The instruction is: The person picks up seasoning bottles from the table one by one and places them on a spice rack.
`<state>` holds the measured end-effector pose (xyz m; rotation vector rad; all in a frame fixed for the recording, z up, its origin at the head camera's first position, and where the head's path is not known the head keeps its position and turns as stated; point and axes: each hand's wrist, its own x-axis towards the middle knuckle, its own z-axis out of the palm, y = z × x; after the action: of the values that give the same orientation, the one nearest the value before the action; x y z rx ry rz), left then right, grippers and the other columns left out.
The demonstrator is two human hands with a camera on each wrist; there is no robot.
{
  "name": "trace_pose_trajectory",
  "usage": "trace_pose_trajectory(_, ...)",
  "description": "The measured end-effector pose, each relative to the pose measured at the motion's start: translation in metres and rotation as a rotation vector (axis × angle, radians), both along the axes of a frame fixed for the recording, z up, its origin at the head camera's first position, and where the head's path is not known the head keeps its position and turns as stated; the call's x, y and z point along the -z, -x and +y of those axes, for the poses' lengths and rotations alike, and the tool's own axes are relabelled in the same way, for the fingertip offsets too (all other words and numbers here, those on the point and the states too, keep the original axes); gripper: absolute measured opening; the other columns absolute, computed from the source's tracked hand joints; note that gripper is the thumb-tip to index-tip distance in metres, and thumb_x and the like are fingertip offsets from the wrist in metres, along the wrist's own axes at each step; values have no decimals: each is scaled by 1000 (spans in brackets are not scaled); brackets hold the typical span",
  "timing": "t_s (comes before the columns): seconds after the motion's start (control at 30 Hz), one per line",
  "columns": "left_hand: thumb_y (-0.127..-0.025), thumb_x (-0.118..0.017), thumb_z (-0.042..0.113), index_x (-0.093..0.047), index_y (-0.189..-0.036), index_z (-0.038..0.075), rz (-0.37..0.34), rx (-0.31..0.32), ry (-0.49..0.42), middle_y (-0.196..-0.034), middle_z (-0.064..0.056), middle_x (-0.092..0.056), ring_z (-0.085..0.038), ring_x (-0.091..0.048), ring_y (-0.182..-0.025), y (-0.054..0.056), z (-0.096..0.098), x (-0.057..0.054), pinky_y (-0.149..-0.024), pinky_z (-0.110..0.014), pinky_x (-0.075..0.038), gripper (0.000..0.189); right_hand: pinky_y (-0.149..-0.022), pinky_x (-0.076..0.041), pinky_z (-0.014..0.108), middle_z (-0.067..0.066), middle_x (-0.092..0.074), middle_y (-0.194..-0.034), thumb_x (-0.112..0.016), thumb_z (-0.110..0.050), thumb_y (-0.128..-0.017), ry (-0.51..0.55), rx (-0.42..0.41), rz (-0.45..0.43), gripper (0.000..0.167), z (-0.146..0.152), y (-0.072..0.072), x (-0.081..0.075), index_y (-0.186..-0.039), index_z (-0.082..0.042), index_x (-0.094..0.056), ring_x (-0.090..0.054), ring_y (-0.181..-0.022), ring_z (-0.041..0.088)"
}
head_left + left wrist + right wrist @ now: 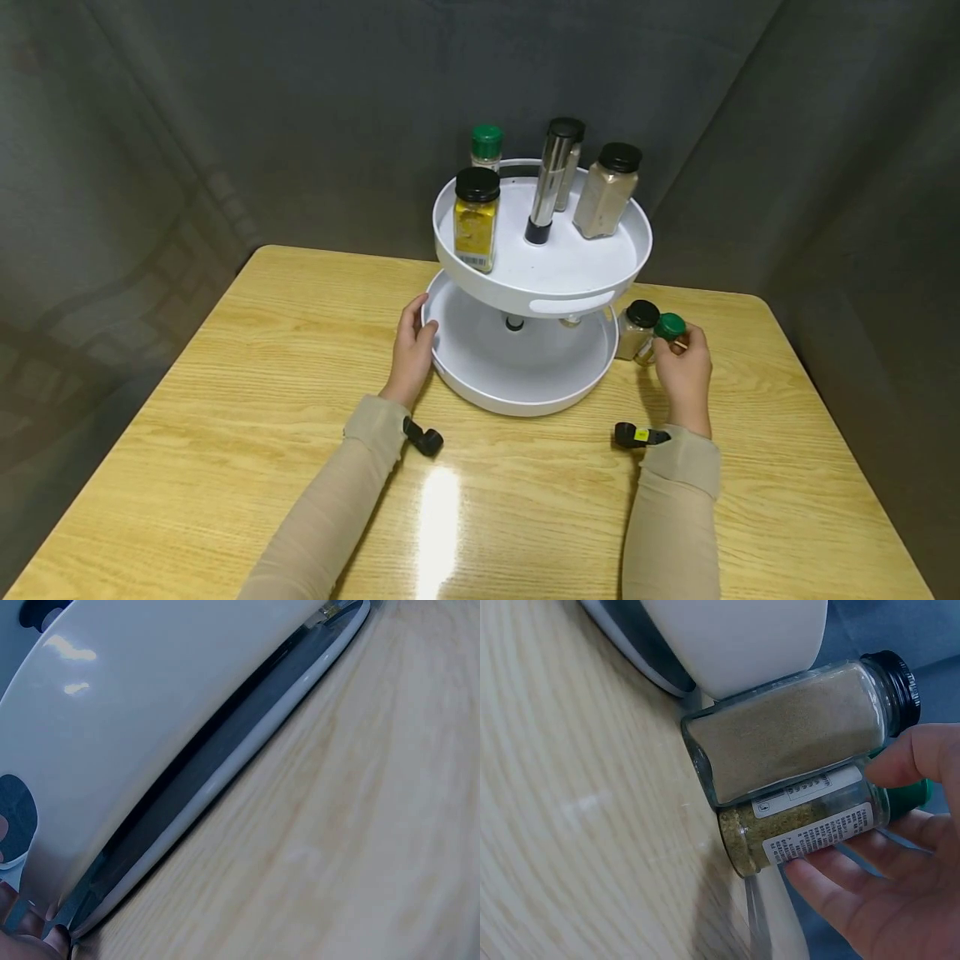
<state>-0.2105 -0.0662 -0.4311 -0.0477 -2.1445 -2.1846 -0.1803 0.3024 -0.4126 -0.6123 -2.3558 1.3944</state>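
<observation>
A white two-tier round tray (517,407) stands on the table, its upper tier raised on a chrome post (551,179). My left hand (411,350) holds the left rim of the lower tier, thumb at the inner side; in the left wrist view only its fingertips (34,924) show at the corner. My right hand (686,375) grips a green-capped spice jar (810,825), thumb near the neck and fingers along the far side. That jar holds greenish-brown flakes and stands against a black-capped square jar (795,731) of beige powder, right beside the tray.
On the upper tier stand a yellow spice jar (475,221) with a black lid, a green-capped jar (487,143) behind it, a beige powder jar (606,196) and another black-capped jar partly behind the post. A dark grey curtain (337,125) hangs behind the wooden table (262,375).
</observation>
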Motion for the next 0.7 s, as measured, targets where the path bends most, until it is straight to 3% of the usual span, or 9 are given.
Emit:
trace_pose_trajectory(0.3, -105, -42, 4, -34, -156, 4, -7, -2, -8, -166, -11, -23, -22, -21, -153, -1, 1, -2, -123, -29, -23, 52, -96, -45, 36, 24, -49, -140, -53, -12, -99, -16, 7, -2, 52, 1, -1, 1, -147, 3, -42, -49, -120, 31)
trace_pose_trajectory(0.7, -105, -43, 5, -33, -156, 5, -9, 4, -24, -167, -12, -22, -21, -21, -153, 0, 1, -2, -123, -28, -23, 52, -82, -46, 23, 23, -51, -139, -57, -14, -97, -50, -10, -9, 54, 4, -2, 0, -146, 3, -43, -52, -119, 30)
